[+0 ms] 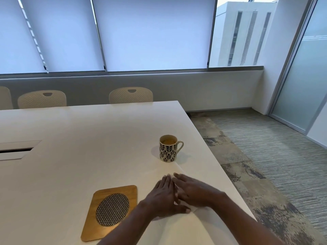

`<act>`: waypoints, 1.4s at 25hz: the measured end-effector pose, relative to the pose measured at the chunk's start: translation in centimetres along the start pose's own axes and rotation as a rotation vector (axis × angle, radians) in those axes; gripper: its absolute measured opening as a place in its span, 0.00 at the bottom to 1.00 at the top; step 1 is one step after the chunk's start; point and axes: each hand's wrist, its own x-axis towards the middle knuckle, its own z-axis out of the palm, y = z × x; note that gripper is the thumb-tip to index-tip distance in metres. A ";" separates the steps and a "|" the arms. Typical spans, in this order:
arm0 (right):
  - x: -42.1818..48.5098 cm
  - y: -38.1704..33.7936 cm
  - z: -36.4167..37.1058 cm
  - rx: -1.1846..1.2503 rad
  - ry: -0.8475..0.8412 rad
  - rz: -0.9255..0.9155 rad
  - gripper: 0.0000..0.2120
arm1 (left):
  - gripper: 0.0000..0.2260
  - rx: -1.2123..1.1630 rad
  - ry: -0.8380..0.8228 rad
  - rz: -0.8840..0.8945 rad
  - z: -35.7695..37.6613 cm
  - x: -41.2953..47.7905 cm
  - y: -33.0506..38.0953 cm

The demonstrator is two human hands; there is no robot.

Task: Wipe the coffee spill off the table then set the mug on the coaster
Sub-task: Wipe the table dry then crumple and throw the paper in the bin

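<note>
Both hands are flat on the table (88, 138) right now, side by side and overlapping a bit. The left hand (163, 195) and right hand (192, 190) are pressing down on what looks like a thin white cloth or paper sheet (177, 174). It's nearly the same colour as the tabletop, so honestly hard to see where it ends. The fingers are stretched out and close together, not gripping anything, just palms down. Makes sense to me: a flat hand spreads the pressure so the sheet soaks up and drags more liquid.

I can't actually make out any coffee on the surface, so either it's under the sheet or it's too faint to show.

The mug (168, 149) sits upright just past the fingertips, handle pointing right, with coffee in it. It isn't on the coaster (110, 212), which is a wooden one with a woven oval, just left of the hands. So the wiping comes first, and then it's a short hop over for the mug.
</note>
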 end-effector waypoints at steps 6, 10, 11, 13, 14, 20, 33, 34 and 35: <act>0.8 1.2 1.6 -0.091 -0.067 0.086 0.32 | 0.54 0.097 -0.039 0.021 0.0 1.7 -1.0; 1.2 1.2 1.1 -0.101 -0.091 0.084 0.33 | 0.52 0.101 -0.080 0.053 -0.6 2.1 -1.3; 1.0 1.2 1.2 -0.097 -0.095 0.079 0.33 | 0.50 0.092 -0.080 0.064 -0.4 1.9 -1.5; 0.5 0.9 1.6 -0.089 -0.105 0.065 0.34 | 0.45 0.048 -0.101 0.090 -0.2 1.3 -1.8; 0.3 0.9 1.8 -0.091 -0.103 0.057 0.34 | 0.42 0.018 -0.114 0.098 -0.3 0.9 -1.8; -1.7 0.7 2.9 -0.122 -0.106 0.049 0.36 | 0.37 -0.001 -0.166 0.139 -0.3 -0.8 -0.6; -2.0 3.4 2.9 -0.137 -0.095 0.096 0.34 | 0.35 0.015 -0.079 0.160 -0.2 0.0 1.0; -1.9 3.7 2.8 -0.145 -0.091 0.106 0.34 | 0.35 0.019 -0.076 0.163 -0.2 0.3 1.0; -1.8 3.9 2.6 -0.146 -0.089 0.115 0.34 | 0.34 0.022 -0.074 0.165 -0.3 0.6 1.0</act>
